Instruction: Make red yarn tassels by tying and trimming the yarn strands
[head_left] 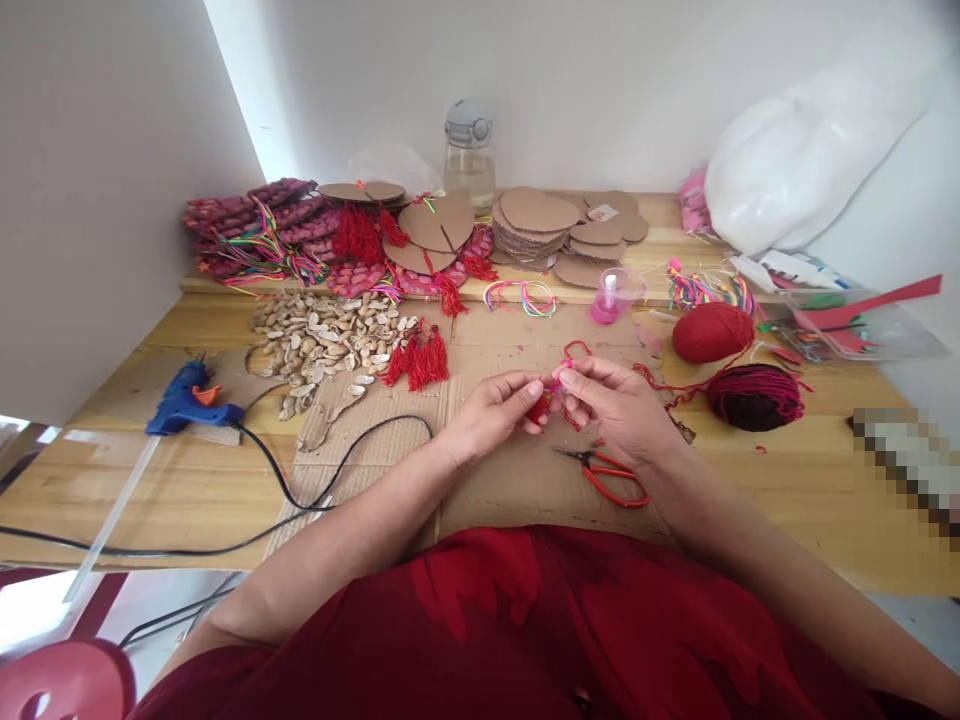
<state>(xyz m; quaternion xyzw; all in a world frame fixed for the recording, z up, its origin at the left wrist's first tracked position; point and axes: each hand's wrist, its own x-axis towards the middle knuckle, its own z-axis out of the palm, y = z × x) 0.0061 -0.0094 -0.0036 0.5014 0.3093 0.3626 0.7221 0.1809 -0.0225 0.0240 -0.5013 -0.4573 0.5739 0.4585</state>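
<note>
My left hand (499, 408) is closed, its fingertips around a small red yarn bundle (538, 408). Touching close by, my right hand (615, 405) pinches a pink strand (564, 372) between thumb and forefinger. The fingers partly cover both pieces. Red yarn (577, 348) loops up behind the fingertips, and another length runs off toward the red yarn ball (712, 332). Below my right hand lie red-handled scissors (611, 474) on the cardboard sheet (487, 490). Finished red tassels (417, 360) lie to the left, beside a heap of peanut shells (322, 335).
A blue glue gun (187, 400) with a black cord rests at left. Cardboard discs (536, 212), a water bottle (470, 160) and pink woven pieces (259, 225) line the back. A dark yarn ball (754, 398) and a clear tray (892, 340) stand at right.
</note>
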